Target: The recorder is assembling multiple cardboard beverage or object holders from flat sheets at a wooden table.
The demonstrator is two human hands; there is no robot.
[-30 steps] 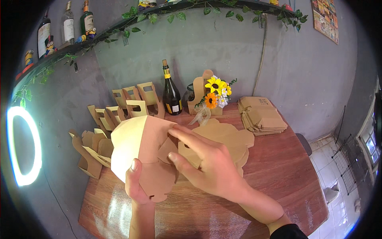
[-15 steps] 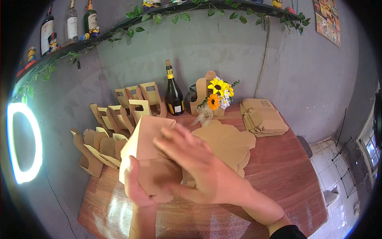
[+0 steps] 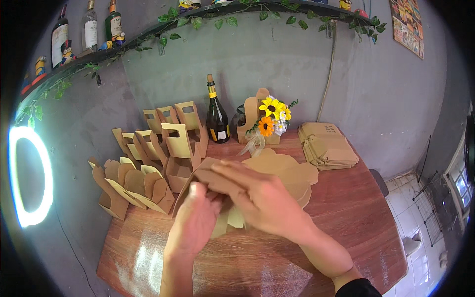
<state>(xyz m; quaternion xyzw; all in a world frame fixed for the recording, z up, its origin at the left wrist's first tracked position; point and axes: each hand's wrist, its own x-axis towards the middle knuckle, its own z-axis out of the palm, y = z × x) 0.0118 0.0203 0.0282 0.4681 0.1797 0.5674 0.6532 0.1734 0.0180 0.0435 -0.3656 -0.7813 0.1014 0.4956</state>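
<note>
A brown cardboard carrier box (image 3: 204, 173), partly folded, is held tilted over the near middle of the table. My left hand (image 3: 194, 220) grips its near left side, thumb up along the board and fingers bent under it. Across the top lies my right hand (image 3: 269, 200), its fingers closed over the folded board. Pale flaps of the same box show below, between my hands; much of the box is hidden by them. Just beyond my right hand is a stack of flat, scalloped cardboard blanks (image 3: 282, 171).
Several assembled cardboard carriers (image 3: 180, 141) stand at the left. A corked dark bottle (image 3: 216, 119) and a carrier with artificial flowers (image 3: 271, 116) stand at the back. Folded cardboard (image 3: 329, 146) is piled at the far right of the wooden table (image 3: 351, 222). A ring light (image 3: 48, 178) glows at left.
The box has been tipped and turned, so its pale flaps now point down between my hands. My right hand has moved slightly right, and its fingers have closed over the board.
</note>
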